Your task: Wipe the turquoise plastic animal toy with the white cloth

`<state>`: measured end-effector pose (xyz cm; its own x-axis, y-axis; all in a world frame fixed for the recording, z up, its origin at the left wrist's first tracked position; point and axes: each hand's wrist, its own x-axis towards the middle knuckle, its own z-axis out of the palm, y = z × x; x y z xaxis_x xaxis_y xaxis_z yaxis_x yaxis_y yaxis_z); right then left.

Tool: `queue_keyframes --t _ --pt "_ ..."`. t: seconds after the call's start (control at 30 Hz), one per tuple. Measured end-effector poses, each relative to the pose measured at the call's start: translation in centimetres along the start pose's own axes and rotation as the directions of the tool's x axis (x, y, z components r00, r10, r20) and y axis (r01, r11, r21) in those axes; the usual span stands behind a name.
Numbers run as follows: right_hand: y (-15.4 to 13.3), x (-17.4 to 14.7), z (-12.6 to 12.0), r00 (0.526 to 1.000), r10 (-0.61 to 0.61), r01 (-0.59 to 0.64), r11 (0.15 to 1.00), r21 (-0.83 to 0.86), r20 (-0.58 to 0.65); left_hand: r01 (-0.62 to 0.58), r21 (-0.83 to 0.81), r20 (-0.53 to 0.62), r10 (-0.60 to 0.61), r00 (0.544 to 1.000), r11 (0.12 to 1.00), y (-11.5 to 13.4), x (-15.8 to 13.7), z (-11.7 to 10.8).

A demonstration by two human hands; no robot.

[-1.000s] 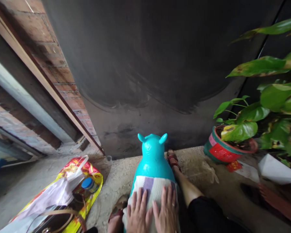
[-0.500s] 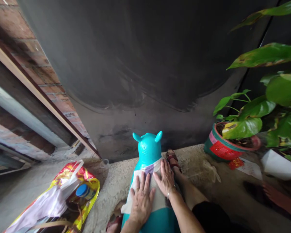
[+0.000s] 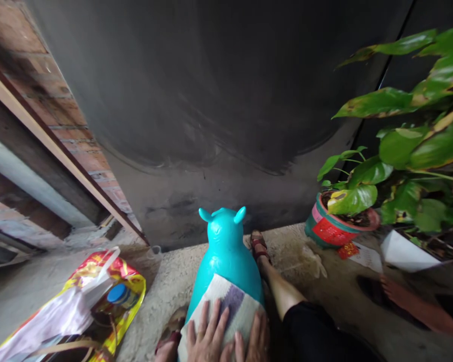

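A turquoise inflatable animal toy (image 3: pixel 225 259) with two small ears stands between the person's feet, its head toward the dark panel. Over its back lies a pale cloth (image 3: pixel 216 290) with a purple stripe. My left hand (image 3: pixel 207 334) rests flat on the cloth, fingers spread. Close beside it, my right hand (image 3: pixel 252 338) also lies on the cloth with its fingers stretched out, near the toy's right side. The lower parts of both hands are cut off by the bottom edge of the view.
A red and yellow bag (image 3: pixel 130 322) holding a blue-lidded jar (image 3: pixel 118 294) sits on the left. To the right are a potted plant (image 3: pixel 334 223) and a white planter (image 3: pixel 405 254). A large dark panel (image 3: pixel 219 100) stands ahead, beside a brick wall (image 3: pixel 70 120).
Both hands and the cloth have slid back along the toy toward me, baring its neck and shoulders. The whole view has shifted slightly.
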<state>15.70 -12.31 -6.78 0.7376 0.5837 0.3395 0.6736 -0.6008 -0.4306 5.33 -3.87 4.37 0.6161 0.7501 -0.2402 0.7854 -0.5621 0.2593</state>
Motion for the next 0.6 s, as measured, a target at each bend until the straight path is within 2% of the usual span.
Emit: queue_keyframes --t 0.07,0.2,0.3,0.33,0.4,0.5,0.53,0.6 --pt "-0.7 1.9 -0.2 0.996 0.030 -0.031 0.999 0.011 0.087 -0.002 -0.014 -0.017 0.002 1.000 1.000 0.0 0.1 -0.3" --pt "-4.3 9.8 -1.7 0.938 0.058 -0.048 0.998 -0.038 0.342 0.059 -0.049 -0.069 -0.062 0.996 0.997 0.6 2.3 -2.4" --pt "-6.3 13.2 -2.7 0.910 0.063 -0.046 0.998 -0.051 0.410 0.139 -0.086 -0.048 -0.144 0.988 0.986 1.2 3.8 -3.8" --pt "-6.3 13.2 -2.8 0.912 0.071 -0.054 0.997 -0.052 0.404 0.149 -0.089 -0.039 -0.152 0.988 0.985 1.3 3.8 -3.9" --pt "-5.4 11.0 -2.5 0.938 0.057 -0.045 0.998 -0.043 0.341 0.151 -0.077 -0.015 -0.153 0.988 0.985 1.4 3.0 -3.6" --pt "-2.3 4.7 -1.1 0.989 -0.103 0.102 0.995 0.011 0.104 0.175 -0.046 0.034 -0.173 0.984 0.984 1.2 0.3 -2.1" --pt "-1.2 2.4 -0.6 0.984 -0.173 0.172 0.985 0.023 0.039 0.188 -0.042 0.049 -0.186 0.981 0.981 1.0 -0.6 -1.6" --pt "0.3 -0.9 0.0 0.977 -0.208 0.209 0.978 0.007 -0.051 0.203 -0.047 0.063 -0.200 0.978 0.978 0.8 -2.1 -0.9"
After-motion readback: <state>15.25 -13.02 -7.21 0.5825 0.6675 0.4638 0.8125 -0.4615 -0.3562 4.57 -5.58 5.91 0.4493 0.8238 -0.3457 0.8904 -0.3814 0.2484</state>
